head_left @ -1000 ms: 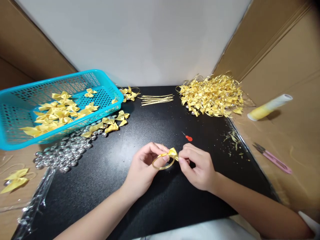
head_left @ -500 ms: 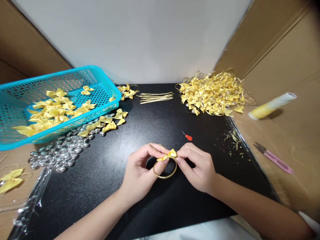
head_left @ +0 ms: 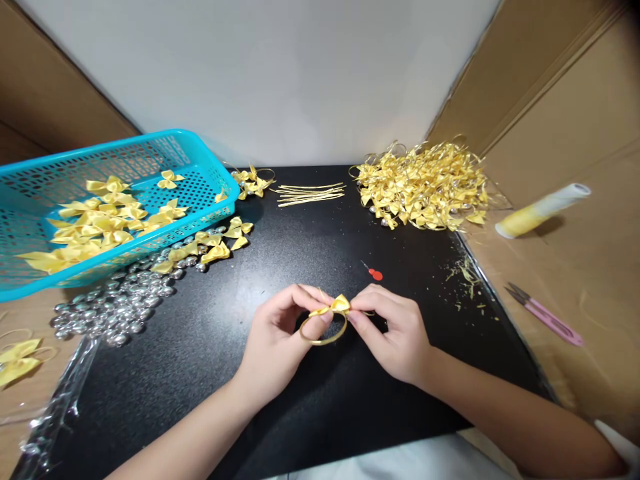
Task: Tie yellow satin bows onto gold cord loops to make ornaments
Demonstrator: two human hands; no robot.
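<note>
Above the black board, my left hand (head_left: 280, 337) pinches a yellow ribbon bow (head_left: 341, 305) between thumb and fingers. A gold cord loop (head_left: 324, 342) hangs below the bow, around the left thumb tip. My right hand (head_left: 393, 327) is closed at the bow's right side, thumb and forefinger pinching a thin gold cord end (head_left: 369, 313) that pokes out behind the fingers. The knot at the bow's middle is partly covered by the left fingers. Just beyond the right hand lies a red needle threader (head_left: 376, 274) with a thin wire tip.
A turquoise basket (head_left: 200, 143) of yellow bows stands at left, with silver beads (head_left: 120, 307) and several bows before it. Gold cord lengths (head_left: 310, 194) lie at the back. Finished bows (head_left: 423, 187) are heaped back right. Pink thread snips (head_left: 545, 315) and a thread spool (head_left: 543, 210) lie right.
The bow and its cord loop have tilted and shifted slightly up and left, with the loop looking flatter. Both hands keep their pinch. The whole view has shifted slightly.
</note>
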